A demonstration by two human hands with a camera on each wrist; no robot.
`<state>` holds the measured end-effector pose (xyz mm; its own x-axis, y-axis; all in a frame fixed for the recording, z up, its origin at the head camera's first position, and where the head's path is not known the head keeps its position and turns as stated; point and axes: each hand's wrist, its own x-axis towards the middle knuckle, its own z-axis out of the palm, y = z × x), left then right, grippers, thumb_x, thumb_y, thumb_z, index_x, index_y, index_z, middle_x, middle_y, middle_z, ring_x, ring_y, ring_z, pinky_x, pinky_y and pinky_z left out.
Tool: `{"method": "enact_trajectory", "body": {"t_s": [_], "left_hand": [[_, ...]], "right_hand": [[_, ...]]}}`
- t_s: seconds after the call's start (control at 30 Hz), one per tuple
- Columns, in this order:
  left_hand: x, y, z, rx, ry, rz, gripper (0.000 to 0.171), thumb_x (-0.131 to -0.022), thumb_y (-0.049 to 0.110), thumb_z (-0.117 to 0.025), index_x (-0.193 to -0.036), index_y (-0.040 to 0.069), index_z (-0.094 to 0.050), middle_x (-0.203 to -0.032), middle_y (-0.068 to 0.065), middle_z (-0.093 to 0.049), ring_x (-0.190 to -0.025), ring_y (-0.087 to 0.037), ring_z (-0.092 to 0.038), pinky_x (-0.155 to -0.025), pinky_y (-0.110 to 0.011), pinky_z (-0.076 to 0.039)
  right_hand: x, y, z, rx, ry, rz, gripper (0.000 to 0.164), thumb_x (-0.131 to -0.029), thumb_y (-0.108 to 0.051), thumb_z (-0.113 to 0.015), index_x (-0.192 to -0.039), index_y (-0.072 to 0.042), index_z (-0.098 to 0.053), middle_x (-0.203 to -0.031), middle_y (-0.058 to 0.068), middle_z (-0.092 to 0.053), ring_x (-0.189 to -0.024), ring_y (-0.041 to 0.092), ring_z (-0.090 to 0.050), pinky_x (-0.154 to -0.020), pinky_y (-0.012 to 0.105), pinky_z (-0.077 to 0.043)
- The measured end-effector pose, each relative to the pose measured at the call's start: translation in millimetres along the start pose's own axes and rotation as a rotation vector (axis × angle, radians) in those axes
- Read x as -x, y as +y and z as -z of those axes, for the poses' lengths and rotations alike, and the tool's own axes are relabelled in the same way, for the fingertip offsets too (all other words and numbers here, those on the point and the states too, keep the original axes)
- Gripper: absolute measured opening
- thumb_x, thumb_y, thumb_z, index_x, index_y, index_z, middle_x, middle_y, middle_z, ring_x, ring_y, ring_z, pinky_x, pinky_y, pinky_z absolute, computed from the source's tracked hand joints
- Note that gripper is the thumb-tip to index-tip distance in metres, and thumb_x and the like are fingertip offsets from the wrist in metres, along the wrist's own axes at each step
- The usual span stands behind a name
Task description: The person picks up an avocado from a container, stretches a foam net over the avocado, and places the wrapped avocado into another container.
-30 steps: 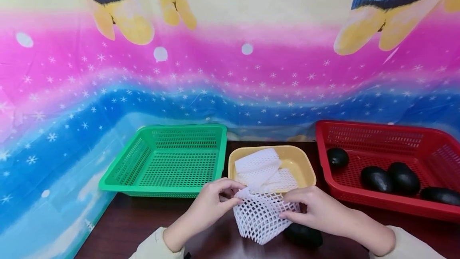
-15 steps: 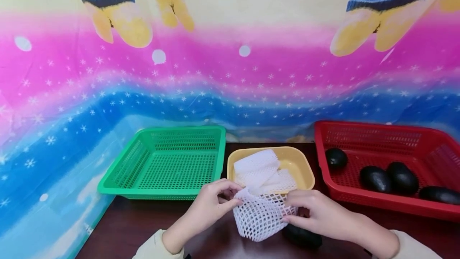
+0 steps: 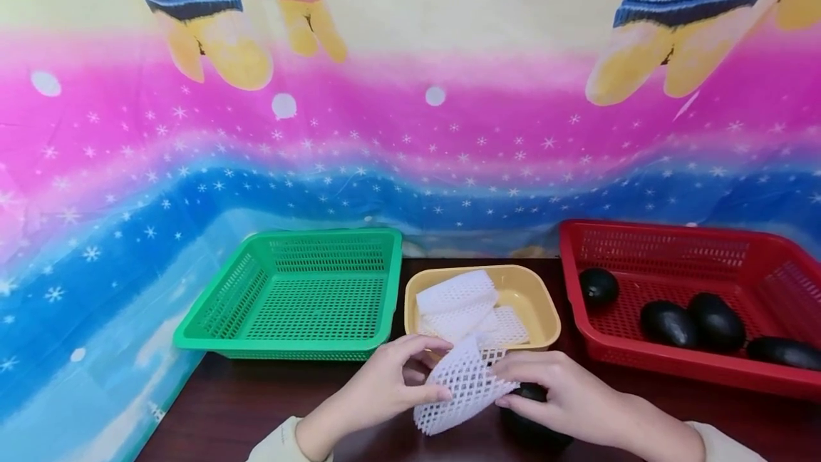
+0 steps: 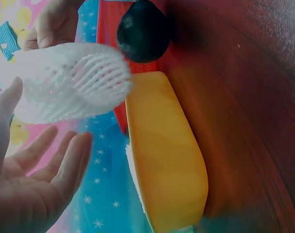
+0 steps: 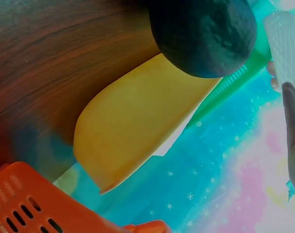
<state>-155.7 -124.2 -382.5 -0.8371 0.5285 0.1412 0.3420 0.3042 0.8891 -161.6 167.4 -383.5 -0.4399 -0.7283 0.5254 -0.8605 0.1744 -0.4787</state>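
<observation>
White foam netting (image 3: 462, 387) takes centre stage, tilted between the two hands just in front of the yellow tub, and no fruit shows inside it. Right hand (image 3: 564, 394) has the grip here, thumb and fingertips pinching the sleeve's right edge. Left hand (image 3: 385, 380) is looser: thumb laid against the mesh, the other fingers that show spread wide and apart from it in the left wrist view. The step looks like opening out the sleeve, and technique matters: a thumb slipped inside one layer, fingers outside, then a gentle, even pull, because those thin strands look easy to tear. A light pinch at the rim, rather than mid-mesh, should give a rounder mouth. Whether the layers have parted, I cannot tell. Close by, one dark oval fruit (image 3: 539, 433) lies on the brown table (image 3: 212, 405), partly hidden behind the right hand's fingers; best to mind it, as a knock could set it rolling. Beyond sits the yellow tub (image 3: 532, 298) with more folded nets (image 3: 458, 294) heaped towards its left side. Flanking it, a green basket (image 3: 282, 344) on the left and a red basket (image 3: 648, 363) on the right, four more dark fruits (image 3: 669, 324) inside that one. Behind everything hangs the printed cloth (image 3: 385, 134), all snowflakes and pink.
</observation>
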Motion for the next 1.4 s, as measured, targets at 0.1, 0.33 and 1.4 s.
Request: {"method": "enact_trajectory", "body": {"t_s": [0.1,0.33,1.4], "left_hand": [[1.0,1.6,-0.6,0.026,-0.067,0.021,0.049,-0.088,0.019,-0.083,-0.133,0.016,-0.065,-0.121,0.004,-0.066,-0.1,-0.007,-0.065,-0.081,-0.023,-0.056],[1.3,2.8,1.1,-0.07,-0.022,-0.042,0.035,-0.09,0.021,-0.081,-0.122,0.01,-0.071,-0.097,0.007,-0.069,-0.082,-0.003,-0.064,-0.073,-0.023,-0.057],[11.0,-4.6,-3.3,-0.121,-0.004,-0.088,0.024,-0.089,0.014,-0.082,-0.11,0.01,-0.069,-0.096,0.007,-0.065,-0.085,0.001,-0.062,-0.071,-0.021,-0.056]], "right_hand": [[-1.4,-0.5,-0.9,0.007,0.007,0.012,0.028,-0.091,-0.01,-0.079,-0.118,-0.015,-0.075,-0.118,0.004,-0.073,-0.108,0.017,-0.07,-0.093,0.015,-0.048],[-4.5,2.2,-3.0,-0.008,0.009,0.039,0.028,-0.09,-0.008,-0.079,-0.117,-0.014,-0.074,-0.112,0.001,-0.074,-0.101,0.012,-0.071,-0.087,0.016,-0.052],[-7.8,12.5,-12.8,-0.133,-0.171,-0.139,0.019,-0.094,-0.026,-0.075,-0.108,-0.014,-0.071,-0.095,-0.01,-0.069,-0.069,-0.008,-0.055,-0.059,0.016,-0.05]]}}
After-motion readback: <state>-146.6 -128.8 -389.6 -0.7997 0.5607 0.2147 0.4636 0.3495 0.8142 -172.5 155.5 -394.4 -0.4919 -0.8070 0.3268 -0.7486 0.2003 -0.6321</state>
